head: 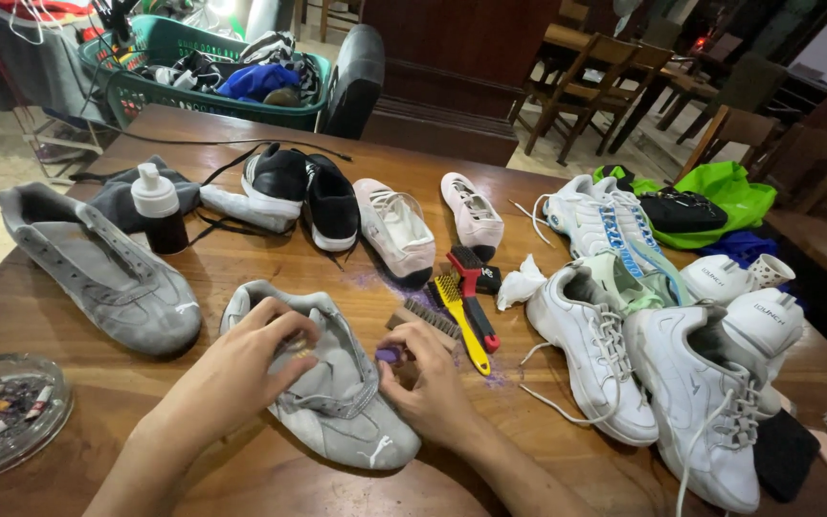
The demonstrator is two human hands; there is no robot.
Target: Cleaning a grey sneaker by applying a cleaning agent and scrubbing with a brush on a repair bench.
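Left hand [246, 356] curled over the collar of a grey suede shoe [337, 402], fingers bent down onto the upper, pressing rather than gripping. Right hand [423, 378] pinched shut around a small purple block [390, 354], held against the same shoe's side. Shoe flat on the near middle of a brown wooden surface [241, 268], toe toward the camera.

Just beyond the right hand: a wooden-backed brush [425, 316], a yellow-handled brush [461, 330] and a red-and-black one [474, 287], with purple crumbs scattered around them. To the left, the matching grey shoe [98, 268], and behind it a dark bottle with a white pump cap [158, 206]. Farther back, a black-and-white pair [303, 191] and a pale pink pair [428, 225]. To the right, a crowded heap of white trainers [643, 354], several overlapping and cut off at the frame's lower edge.

Glass ashtray [7, 412] at the near left corner, full of cigarette ends. Green plastic basket [203, 91] past the far edge, stuffed with tangled clothes and cords, contents hard to tell apart. Green bag [729, 196] at the right, holding something black. Dim room behind, with wooden chairs [605, 81] and tables, details lost in shadow.
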